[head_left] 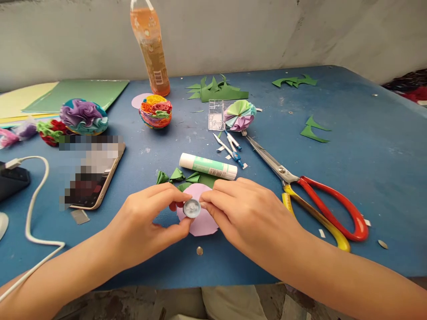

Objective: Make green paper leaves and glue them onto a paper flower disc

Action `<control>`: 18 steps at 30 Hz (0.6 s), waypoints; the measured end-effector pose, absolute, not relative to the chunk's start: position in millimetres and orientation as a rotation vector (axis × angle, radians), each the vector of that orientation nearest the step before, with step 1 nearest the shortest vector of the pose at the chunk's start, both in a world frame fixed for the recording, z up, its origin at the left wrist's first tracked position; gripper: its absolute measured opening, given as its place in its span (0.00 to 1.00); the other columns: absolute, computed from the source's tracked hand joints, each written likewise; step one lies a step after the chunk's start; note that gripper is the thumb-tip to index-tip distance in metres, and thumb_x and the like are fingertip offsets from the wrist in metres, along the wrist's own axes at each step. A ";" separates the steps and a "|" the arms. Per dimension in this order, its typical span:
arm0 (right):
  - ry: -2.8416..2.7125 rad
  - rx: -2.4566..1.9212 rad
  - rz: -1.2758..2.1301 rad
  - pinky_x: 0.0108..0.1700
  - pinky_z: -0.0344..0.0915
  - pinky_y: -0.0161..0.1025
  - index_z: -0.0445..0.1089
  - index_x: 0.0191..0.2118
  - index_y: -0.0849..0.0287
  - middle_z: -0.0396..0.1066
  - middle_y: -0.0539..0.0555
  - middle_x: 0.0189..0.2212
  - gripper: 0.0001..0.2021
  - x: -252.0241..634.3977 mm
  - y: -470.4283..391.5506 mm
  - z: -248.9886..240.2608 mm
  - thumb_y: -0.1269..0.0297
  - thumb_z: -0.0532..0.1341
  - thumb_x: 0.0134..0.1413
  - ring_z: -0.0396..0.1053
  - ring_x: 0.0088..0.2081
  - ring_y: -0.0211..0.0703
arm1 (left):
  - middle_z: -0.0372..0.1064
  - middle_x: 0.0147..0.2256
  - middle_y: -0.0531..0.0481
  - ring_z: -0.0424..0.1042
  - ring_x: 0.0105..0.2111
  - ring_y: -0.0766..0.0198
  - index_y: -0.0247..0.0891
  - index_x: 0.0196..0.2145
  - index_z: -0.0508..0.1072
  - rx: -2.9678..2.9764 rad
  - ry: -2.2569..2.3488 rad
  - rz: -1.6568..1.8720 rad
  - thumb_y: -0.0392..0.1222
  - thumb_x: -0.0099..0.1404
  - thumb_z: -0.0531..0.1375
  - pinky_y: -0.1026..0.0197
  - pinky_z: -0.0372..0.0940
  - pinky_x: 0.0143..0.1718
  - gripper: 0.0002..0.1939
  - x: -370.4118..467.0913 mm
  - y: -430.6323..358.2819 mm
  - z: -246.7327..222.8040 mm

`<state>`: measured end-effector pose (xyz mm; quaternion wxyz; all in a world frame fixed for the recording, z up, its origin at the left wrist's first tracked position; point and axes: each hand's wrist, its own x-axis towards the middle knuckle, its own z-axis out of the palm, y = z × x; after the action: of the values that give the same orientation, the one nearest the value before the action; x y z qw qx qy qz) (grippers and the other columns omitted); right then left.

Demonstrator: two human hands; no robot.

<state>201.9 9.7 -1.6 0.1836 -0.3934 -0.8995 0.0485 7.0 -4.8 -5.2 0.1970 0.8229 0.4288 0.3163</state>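
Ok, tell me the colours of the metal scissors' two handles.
One red handle, one yellow handle; best seen in the head view.

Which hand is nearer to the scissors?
Right. The right hand is close beside the handles of the scissors; the left hand is farther off, beyond the right hand, pinching the small round piece.

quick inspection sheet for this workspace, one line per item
surface: blue tabletop, flecked with small scraps
things in work: small round silvery-grey piece over round lilac paper
clutter: green paper offcuts, red-and-yellow-handled metal scissors, white glue stick with green label, orange plastic bottle, ruffled multicoloured balls
hands: left hand pinches the piece; right hand, fingertips at its edge
cables: white cable, plugged into dark device, crosses left forearm
surroundings: grey wall behind; other people, nothing seen
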 end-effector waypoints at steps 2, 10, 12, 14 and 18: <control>-2.547 -1.102 0.139 0.29 0.52 0.38 0.72 0.31 0.58 0.66 0.49 0.24 0.07 201.7 10.7 -2.2 0.72 0.57 0.54 0.59 0.25 0.41 | 0.66 0.26 0.55 0.65 0.26 0.72 0.34 0.33 0.70 2.300 1.225 0.845 0.31 0.55 0.61 0.70 0.62 0.30 0.06 7.1 -4.9 -4.2; -2.600 -1.069 0.036 0.29 0.50 0.38 0.71 0.29 0.58 0.64 0.49 0.23 0.06 202.8 10.7 -2.9 0.74 0.59 0.53 0.57 0.24 0.41 | 0.66 0.25 0.56 0.64 0.26 0.72 0.35 0.30 0.70 2.283 1.345 0.769 0.33 0.55 0.60 0.69 0.60 0.30 0.03 5.6 -4.8 -3.3; -2.607 -1.067 0.009 0.29 0.50 0.38 0.70 0.28 0.58 0.64 0.49 0.23 0.06 202.8 11.0 -2.5 0.74 0.59 0.52 0.56 0.24 0.41 | 0.66 0.25 0.55 0.64 0.26 0.72 0.35 0.30 0.70 2.285 1.365 0.763 0.34 0.55 0.60 0.69 0.60 0.29 0.03 5.3 -4.1 -3.3; -2.622 -1.078 -0.002 0.28 0.49 0.38 0.70 0.27 0.58 0.64 0.49 0.22 0.06 203.2 11.7 -2.3 0.74 0.59 0.52 0.56 0.23 0.40 | 0.66 0.25 0.55 0.64 0.26 0.71 0.36 0.31 0.70 2.277 1.368 0.750 0.34 0.56 0.60 0.68 0.60 0.30 0.03 4.7 -3.4 -3.2; -2.653 -1.102 0.015 0.28 0.49 0.38 0.70 0.27 0.58 0.64 0.49 0.22 0.06 204.9 12.7 -1.0 0.74 0.60 0.51 0.57 0.23 0.40 | 0.67 0.27 0.55 0.65 0.27 0.71 0.37 0.33 0.71 2.231 1.316 0.696 0.35 0.57 0.60 0.68 0.61 0.31 0.04 4.0 -2.3 -4.3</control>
<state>204.9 12.7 -1.0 0.1341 -0.3800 -0.9152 0.0053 4.0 -2.3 -4.3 0.2275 0.8099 0.4779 0.2528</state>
